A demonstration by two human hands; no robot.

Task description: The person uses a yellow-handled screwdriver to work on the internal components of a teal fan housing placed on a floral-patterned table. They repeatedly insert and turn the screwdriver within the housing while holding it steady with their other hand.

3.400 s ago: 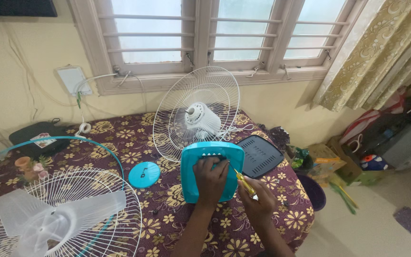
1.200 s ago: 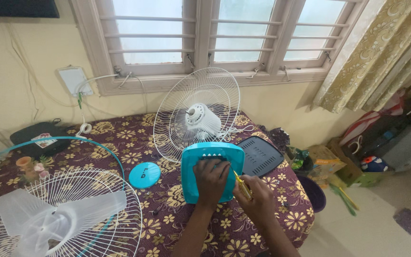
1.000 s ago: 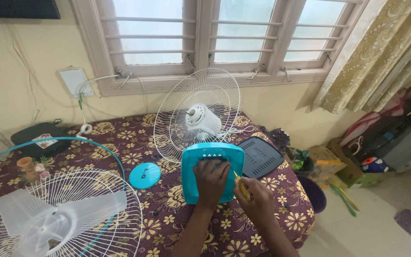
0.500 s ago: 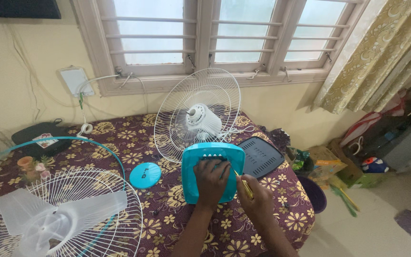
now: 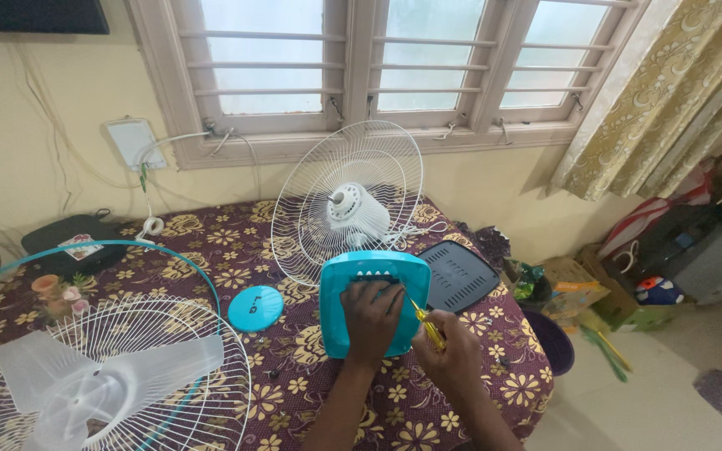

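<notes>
**Teal fan base pinned flat, yellow screwdriver set at its right edge**

A teal fan base [image 5: 375, 302], smooth moulded plastic, squarish with rounded corners, is laid flat on a floral tablecloth [image 5: 211, 250], maroon fabric with yellow flowers. The left hand [image 5: 371, 319] is spread palm-down on the base, fingers apart, pressing rather than gripping. The right hand [image 5: 449, 361] is closed round a yellow-handled screwdriver [image 5: 424, 321]; the thin metal shaft is angled up-left and its tip is met with the base's right edge. The two hands are set close, not touching.

Behind the base a white wire rear guard [image 5: 348, 200] with a white motor housing [image 5: 358, 205] is stood upright, just beyond the base's far edge. A dark slotted plastic panel [image 5: 460, 273] is laid just right of the base, near the table's right edge. A round teal cap [image 5: 255, 308] is laid to the left, apart. At lower left a domed wire front guard [image 5: 110, 376] and translucent blades [image 5: 85, 392] are seen. Open cloth is left in front of the base.
</notes>
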